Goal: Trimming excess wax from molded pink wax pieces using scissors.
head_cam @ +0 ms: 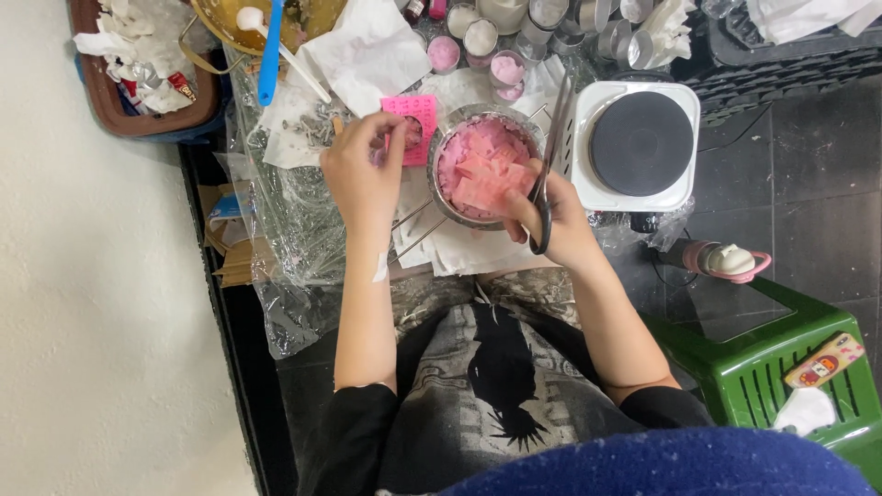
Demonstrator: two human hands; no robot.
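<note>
Metal bowl [484, 165] full of pink wax chunks [482, 170] sits dead center. Right hand [556, 216] at its right rim is closed around scissors [549, 156], blades pointing up past the bowl. Left hand [363, 170], just left of the bowl, pinches a pink mold [411, 129]. Hot plate [640, 144] sits right of the bowl – I'd say a stray elbow could tip the bowl, since it's perched on loose paper.

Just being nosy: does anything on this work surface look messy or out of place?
Yes. Crumpled white paper scraps overflow the brown tray at the top left, and wrinkled clear plastic sheeting hangs past the table edge. The pink chunks sit neatly inside the metal bowl.
</note>
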